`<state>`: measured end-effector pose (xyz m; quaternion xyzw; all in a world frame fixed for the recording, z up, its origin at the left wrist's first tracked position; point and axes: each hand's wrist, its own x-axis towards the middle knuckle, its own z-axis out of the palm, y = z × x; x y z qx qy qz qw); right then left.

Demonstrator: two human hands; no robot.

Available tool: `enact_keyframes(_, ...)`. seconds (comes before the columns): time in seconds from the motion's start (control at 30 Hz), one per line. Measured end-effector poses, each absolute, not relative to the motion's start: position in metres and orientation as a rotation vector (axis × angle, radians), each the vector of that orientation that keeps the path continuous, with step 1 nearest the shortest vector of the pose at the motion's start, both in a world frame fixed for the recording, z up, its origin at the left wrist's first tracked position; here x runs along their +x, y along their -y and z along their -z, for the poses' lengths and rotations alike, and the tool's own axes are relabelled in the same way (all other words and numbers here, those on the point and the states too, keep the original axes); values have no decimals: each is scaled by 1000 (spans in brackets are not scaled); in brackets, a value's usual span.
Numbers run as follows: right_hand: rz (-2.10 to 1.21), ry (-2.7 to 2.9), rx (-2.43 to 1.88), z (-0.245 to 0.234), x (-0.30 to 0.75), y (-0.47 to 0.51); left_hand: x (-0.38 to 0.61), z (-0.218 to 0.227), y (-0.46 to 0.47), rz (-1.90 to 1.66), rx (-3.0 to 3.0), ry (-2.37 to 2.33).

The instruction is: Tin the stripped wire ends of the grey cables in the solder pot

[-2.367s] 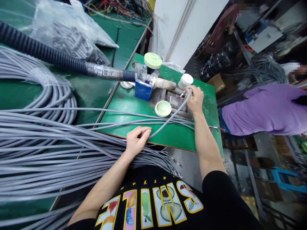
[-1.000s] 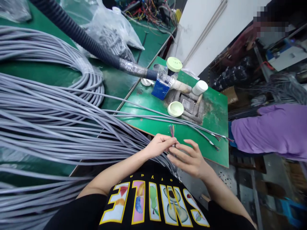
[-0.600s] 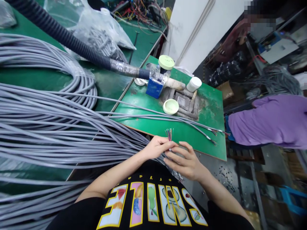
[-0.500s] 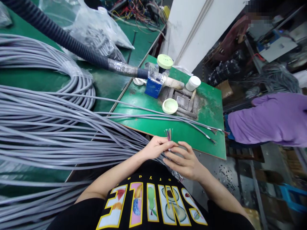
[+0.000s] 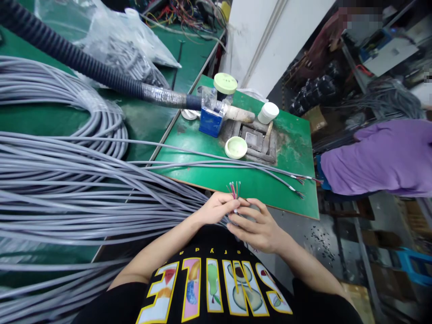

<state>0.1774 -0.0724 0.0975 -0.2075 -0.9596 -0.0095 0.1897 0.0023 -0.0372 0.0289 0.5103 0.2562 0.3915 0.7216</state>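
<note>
My left hand (image 5: pixel 216 209) pinches the end of a grey cable, and a tuft of coloured stripped wires (image 5: pixel 233 189) sticks up above its fingertips. My right hand (image 5: pixel 257 226) meets it from the right, fingers spread and touching the cable end just below the wires. Both hands hover at the near edge of a small green board (image 5: pixel 270 180). A thick bundle of grey cables (image 5: pixel 84 198) runs from the left toward my hands. Two finished cables (image 5: pixel 216 164) lie across the board with stripped ends (image 5: pixel 299 180) at the right.
On the board sit a metal solder pot (image 5: pixel 258 139), a pale green lid (image 5: pixel 236 147), a white jar (image 5: pixel 268 112), a blue box (image 5: pixel 209 122) and a green-capped jar (image 5: pixel 224 85). A black corrugated hose (image 5: pixel 77 58) crosses the bench. A person in purple (image 5: pixel 378 155) bends at right.
My right hand left the solder pot and came back to my left hand. The cable held there now lies on the board; both hands hold a new cable end with coloured wires.
</note>
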Motion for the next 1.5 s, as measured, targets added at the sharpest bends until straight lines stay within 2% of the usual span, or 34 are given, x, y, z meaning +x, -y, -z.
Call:
enact_keyframes(0.3, 18, 2674, -621, -93, 176, 73, 1, -25, 36, -864, 1173, -565)
enact_keyframes(0.57, -237, 2440, -798, -91, 178, 75, -1, -30, 32, -929, 1228, -562)
enact_keyframes(0.67, -442, 2227, -999, -85, 179, 76, 0, -33, 29, -991, 1352, -525)
enact_keyframes(0.77, -846, 2079, -1121, -75, 179, 74, 2, -33, 27, -1050, 1419, -447)
enact_keyframes(0.87, -1159, 1936, -1135, -67, 178, 69, 3, -31, 27, -1055, 1388, -372)
enact_keyframes(1.03, -1494, 1912, -1023, -59, 168, 64, 3, -29, 33, -944, 1314, -367)
enact_keyframes(1.27, -1459, 1532, -1197, -42, 153, 70, 3, -28, 30, -1224, 1365, -641)
enact_keyframes(1.5, -1598, 1289, -1204, -33, 151, 74, 8, -27, 31, -1185, 1221, -680)
